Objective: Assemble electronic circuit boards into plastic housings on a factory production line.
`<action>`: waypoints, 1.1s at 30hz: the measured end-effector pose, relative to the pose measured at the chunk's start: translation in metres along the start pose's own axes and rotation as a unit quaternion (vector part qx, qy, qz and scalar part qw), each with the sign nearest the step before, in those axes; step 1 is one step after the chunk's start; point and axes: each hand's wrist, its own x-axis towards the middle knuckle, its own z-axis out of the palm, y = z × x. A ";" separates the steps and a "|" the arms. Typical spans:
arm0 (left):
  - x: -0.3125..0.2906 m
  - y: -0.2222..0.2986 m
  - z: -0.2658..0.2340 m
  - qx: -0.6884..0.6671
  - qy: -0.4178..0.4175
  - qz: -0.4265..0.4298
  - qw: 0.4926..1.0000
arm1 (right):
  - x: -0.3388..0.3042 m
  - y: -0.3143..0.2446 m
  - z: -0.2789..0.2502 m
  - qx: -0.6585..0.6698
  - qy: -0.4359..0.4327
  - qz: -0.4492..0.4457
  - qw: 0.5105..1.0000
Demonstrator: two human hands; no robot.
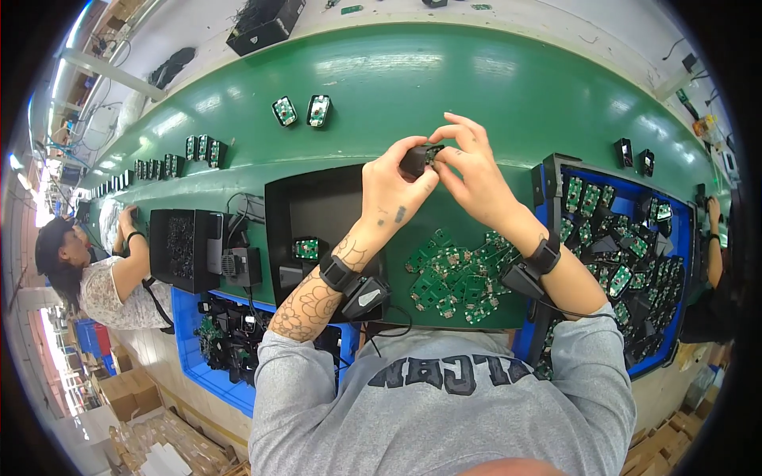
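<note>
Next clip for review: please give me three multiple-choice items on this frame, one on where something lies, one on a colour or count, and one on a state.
1. Where does the loose heap of small green circuit boards lie?
A. on the green belt below the raised hands
B. in a cardboard box on the floor
C. on the black mat

2. What colour is the bin at the person's right?
A. red
B. blue
C. white

3. How is the small black housing held?
A. it lies untouched on the belt
B. gripped in the left hand while the right hand's fingertips work at it
C. it hangs from a cable

Answers:
1 A, the boards are spread on the belt between the forearms.
2 B, its rim and walls are blue.
3 B, the left fingers close around it and the right fingertips touch its end.
</note>
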 end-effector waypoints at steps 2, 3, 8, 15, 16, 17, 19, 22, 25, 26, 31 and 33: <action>0.001 0.003 0.003 0.019 -0.001 -0.003 1.000 | -0.001 0.002 -0.002 -0.005 0.002 0.007 1.000; 0.000 0.003 0.003 0.015 -0.009 0.005 1.000 | -0.002 0.003 -0.001 -0.002 0.009 0.006 1.000; -0.002 -0.008 0.013 0.033 0.014 0.006 0.999 | -0.011 0.020 0.014 -0.015 0.063 -0.033 0.997; 0.004 -0.021 0.012 -0.136 -0.074 -0.076 0.985 | -0.007 0.014 0.001 -0.090 0.030 0.055 0.994; 0.008 -0.019 0.009 -0.108 -0.094 -0.090 0.986 | -0.005 0.008 -0.008 -0.094 0.036 0.058 0.993; 0.012 -0.016 0.003 -0.107 -0.098 -0.087 0.986 | -0.005 0.003 -0.018 -0.095 0.024 0.030 0.995; 0.019 -0.007 -0.011 -0.162 -0.172 -0.223 0.946 | -0.010 0.004 -0.034 -0.096 0.013 0.003 0.995; 0.025 0.009 -0.025 -0.190 -0.272 -0.262 0.906 | -0.020 0.006 -0.057 -0.034 -0.067 -0.245 0.967; 0.024 0.015 -0.027 -0.198 -0.330 -0.282 0.879 | -0.027 -0.004 -0.067 -0.079 -0.062 -0.282 0.954; 0.022 0.015 -0.029 -0.205 -0.366 -0.288 0.861 | -0.026 -0.011 -0.073 -0.080 -0.075 -0.301 0.947; 0.020 0.036 -0.022 -0.228 -0.379 -0.304 0.844 | -0.025 -0.024 -0.075 -0.121 -0.025 -0.333 0.935; 0.019 0.044 -0.022 -0.254 -0.383 -0.286 0.841 | -0.024 -0.031 -0.077 -0.108 0.016 -0.334 0.936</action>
